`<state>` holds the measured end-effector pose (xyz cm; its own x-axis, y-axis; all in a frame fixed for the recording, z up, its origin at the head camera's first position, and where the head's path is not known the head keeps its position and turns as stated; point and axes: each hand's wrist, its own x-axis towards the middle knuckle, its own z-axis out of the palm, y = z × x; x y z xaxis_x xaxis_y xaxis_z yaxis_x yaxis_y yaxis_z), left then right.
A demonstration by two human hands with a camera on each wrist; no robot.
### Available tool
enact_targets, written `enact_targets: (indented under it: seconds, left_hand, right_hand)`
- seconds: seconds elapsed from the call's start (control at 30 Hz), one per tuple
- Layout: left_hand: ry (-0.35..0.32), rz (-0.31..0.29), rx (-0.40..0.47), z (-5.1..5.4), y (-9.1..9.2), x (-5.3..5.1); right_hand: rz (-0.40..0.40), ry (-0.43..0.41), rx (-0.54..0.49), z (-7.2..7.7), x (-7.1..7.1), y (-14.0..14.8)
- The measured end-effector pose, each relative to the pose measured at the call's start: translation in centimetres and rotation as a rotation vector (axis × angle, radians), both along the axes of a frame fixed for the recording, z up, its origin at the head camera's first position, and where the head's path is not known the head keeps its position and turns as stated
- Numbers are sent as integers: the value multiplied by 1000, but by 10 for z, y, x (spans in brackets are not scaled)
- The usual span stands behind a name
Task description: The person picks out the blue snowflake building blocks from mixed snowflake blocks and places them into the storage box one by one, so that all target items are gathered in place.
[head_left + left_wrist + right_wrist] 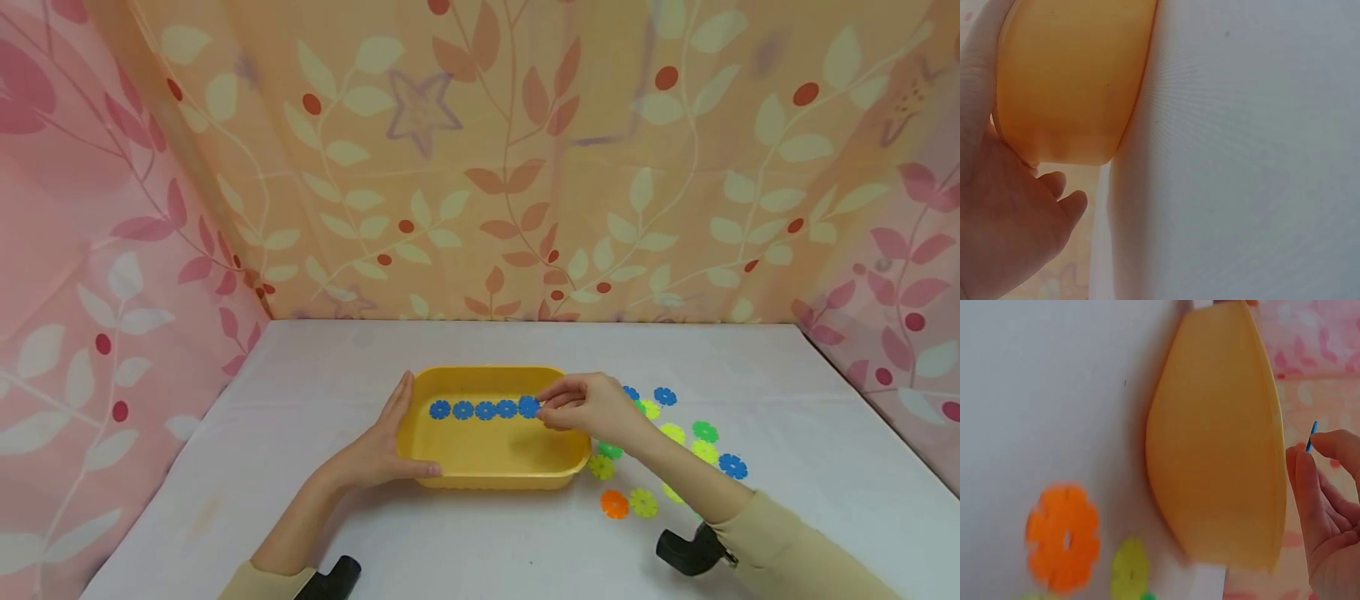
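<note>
Presently, right hand [596,408] pinches blue disc [528,407]; tray [480,450] below.

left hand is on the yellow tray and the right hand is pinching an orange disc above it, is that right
Not quite: the disc the right hand pinches above the yellow tray is blue, not orange, as the head view shows. The left hand is indeed on the yellow tray.

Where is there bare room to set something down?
Free: the table left of the left hand, toward the pink cloth; the strip behind the tub, before the orange cloth; inside the tub, in front of the blue row. Crowded: right of the tub, with scattered discs, and its right end, under the right hand.
</note>
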<state>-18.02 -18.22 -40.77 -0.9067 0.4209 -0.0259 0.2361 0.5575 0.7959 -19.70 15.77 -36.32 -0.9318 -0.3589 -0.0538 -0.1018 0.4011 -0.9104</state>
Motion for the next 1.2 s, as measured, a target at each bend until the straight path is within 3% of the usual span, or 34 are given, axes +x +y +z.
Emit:
enact_targets:
  seconds: [0.13, 0.37, 0.63, 0.97, 1.2]
  left_hand:
    - [-1, -1, 1, 0, -1, 0]
    - [14, -3, 6, -1, 0, -1]
    - [15, -26, 22, -1, -2, -1]
    - [-8, -56, 34, -2, -5, -3]
    - [-10, -64, 47, -3, -5, -3]
  right_hand:
    - [93, 23, 12, -4, 1, -27]
    - [194, 108, 169, -17, -1, -66]
    - [304, 125, 240, -31, -3, -94]
    - [346, 185, 322, -37, -13, -120]
    - [353, 211, 305, -40, -14, -133]
